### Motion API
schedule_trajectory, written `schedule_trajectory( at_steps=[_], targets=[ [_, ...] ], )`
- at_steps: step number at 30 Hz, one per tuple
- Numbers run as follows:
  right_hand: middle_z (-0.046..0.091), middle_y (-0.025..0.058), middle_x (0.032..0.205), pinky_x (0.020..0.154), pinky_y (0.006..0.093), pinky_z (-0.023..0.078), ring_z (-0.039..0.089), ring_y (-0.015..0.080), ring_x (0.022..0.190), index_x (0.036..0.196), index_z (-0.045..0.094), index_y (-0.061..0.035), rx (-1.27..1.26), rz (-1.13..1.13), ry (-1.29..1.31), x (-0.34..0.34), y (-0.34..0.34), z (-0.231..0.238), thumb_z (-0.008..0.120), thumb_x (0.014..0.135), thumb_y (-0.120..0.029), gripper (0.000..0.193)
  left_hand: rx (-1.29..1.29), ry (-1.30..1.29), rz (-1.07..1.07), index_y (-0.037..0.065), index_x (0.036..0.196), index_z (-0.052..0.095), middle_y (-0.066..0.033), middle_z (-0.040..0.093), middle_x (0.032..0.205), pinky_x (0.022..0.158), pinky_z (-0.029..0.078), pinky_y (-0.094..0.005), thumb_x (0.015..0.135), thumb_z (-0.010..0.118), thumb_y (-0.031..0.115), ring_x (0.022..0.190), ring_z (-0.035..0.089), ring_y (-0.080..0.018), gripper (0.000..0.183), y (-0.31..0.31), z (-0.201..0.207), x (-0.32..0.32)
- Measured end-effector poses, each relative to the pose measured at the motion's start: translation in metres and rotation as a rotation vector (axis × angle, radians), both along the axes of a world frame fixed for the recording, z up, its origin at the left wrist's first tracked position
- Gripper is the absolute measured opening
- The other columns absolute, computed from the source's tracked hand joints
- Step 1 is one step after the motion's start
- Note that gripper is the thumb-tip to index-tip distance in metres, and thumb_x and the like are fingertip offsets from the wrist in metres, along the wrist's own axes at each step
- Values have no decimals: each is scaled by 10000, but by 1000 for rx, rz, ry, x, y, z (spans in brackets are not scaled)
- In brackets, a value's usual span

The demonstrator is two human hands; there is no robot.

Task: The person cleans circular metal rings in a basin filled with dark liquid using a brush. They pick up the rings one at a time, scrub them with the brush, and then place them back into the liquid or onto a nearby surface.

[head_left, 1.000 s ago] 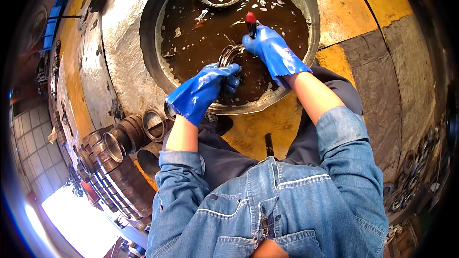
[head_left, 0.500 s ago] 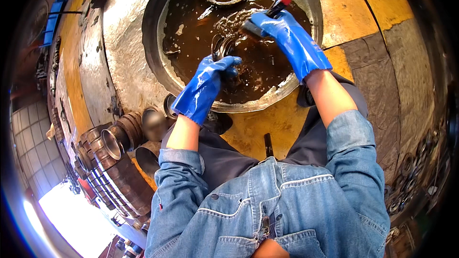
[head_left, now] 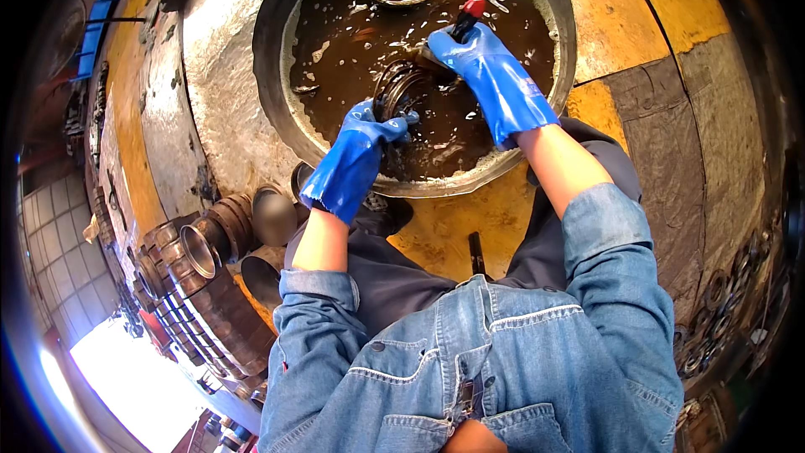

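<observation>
My left hand (head_left: pixel 366 136), in a long blue rubber glove, is closed on a dark ridged metal ring (head_left: pixel 394 88) held tilted just over murky brown liquid. My right hand (head_left: pixel 482 59), gloved the same way, grips a brush (head_left: pixel 463 27) by its black handle, which ends in a red tip. The brush's working end is beside the metal ring, mostly hidden and dim, so I cannot tell whether they touch. Both hands are inside a wide round basin (head_left: pixel 272 75) with foam round its inner edge. Another large ring (head_left: pixel 402 2) lies in the liquid at the far side.
Several rusty ring-shaped metal parts (head_left: pixel 220 231) are stacked at my left, close to the basin. More metal pieces (head_left: pixel 729 302) lie along the right edge. Worn metal and yellow floor plates surround the basin, with a dark mat (head_left: pixel 654 151) on the right.
My right hand has moved left and slightly down, bringing the brush to the metal ring. In my left hand the ring is turned to show more of its opening.
</observation>
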State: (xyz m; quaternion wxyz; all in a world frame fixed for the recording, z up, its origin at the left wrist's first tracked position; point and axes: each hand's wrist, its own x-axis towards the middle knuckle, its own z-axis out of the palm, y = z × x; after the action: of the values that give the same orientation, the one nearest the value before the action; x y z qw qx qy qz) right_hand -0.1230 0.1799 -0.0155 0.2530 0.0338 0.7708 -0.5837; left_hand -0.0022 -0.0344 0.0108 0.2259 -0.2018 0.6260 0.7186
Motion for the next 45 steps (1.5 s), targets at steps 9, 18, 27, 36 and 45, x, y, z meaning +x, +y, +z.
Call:
schedule_trajectory(
  at_steps=[9,18,27,36,45],
  targets=[
    [666,10,692,668,310,492,584,100,667,760,713,-72,-74,237,51,14,-40,32,675,910,-335,305,-23,-1,-45,4,1229,710,-112,777,1007,760,571,-312,877,730,-22,783,706,-201,353,-13,-25,-4],
    [669,44,751,743,323,485,592,146,743,828,735,-69,171,-43,72,15,10,11,674,841,-382,319,146,-197,15,-28,1273,666,-121,743,999,776,574,-342,1003,697,199,832,686,-222,354,2,-3,-12],
    [677,35,782,749,295,491,623,129,738,836,705,-40,37,-166,105,11,51,36,681,875,-355,318,276,-2,-2,-59,1336,633,-75,717,928,795,563,-343,997,714,166,818,688,-194,414,26,-11,-27],
    [712,66,800,734,318,508,645,151,740,887,715,-26,-16,-151,69,-8,54,-5,684,865,-325,301,377,-127,68,-56,1443,533,-161,741,1163,848,592,-348,1003,719,154,889,700,-220,522,10,-33,-16],
    [746,3,938,853,313,554,650,106,860,1034,779,-55,-270,435,126,23,-37,36,737,945,-254,222,79,10,12,-32,1254,689,-120,758,1056,822,605,-341,870,709,-50,932,741,-226,385,-23,-25,-4]
  ],
)
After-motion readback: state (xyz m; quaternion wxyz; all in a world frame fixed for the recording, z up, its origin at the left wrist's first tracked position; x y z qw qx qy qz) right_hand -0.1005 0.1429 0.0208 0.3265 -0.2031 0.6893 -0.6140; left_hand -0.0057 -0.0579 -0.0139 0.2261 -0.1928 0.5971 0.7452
